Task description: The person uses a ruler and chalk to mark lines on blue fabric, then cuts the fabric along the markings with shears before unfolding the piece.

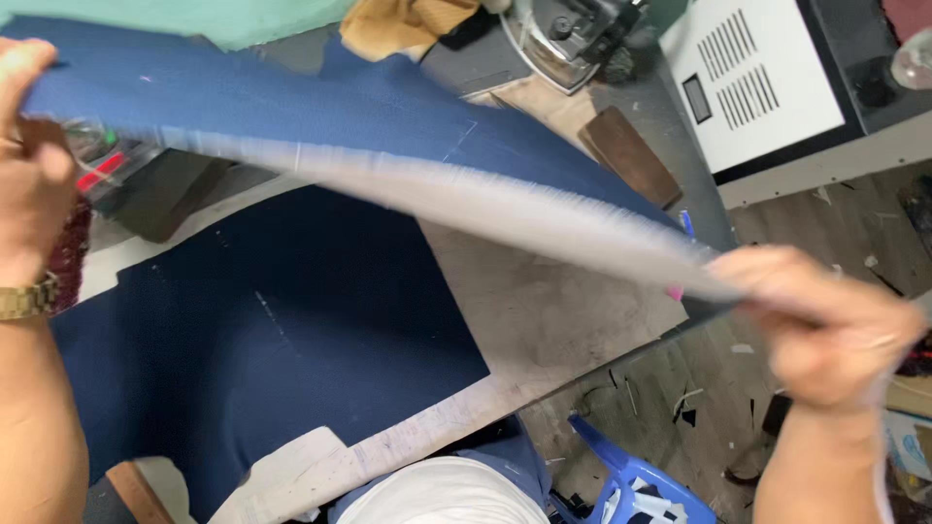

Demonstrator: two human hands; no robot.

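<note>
Both hands closed on one navy cloth piece (320, 107), held stretched in the air above the table (544, 320): left hand (29, 146) pinches its far-left corner, right hand (825, 325) grips the right tip. Second navy piece (272, 340) lies flat below. White vented box (752, 82) with small dark rectangular label sits top right.

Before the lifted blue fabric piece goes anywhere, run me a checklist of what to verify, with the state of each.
1. Left hand grips one end of the lifted blue fabric piece: ok.
2. Right hand grips the other end: ok.
3. Piece held off the table: ok.
4. Dark blue piece lies flat on the table: ok.
5. Iron stands apart from the lifted piece: ok.
6. Iron hot or cold: cannot tell.
</note>
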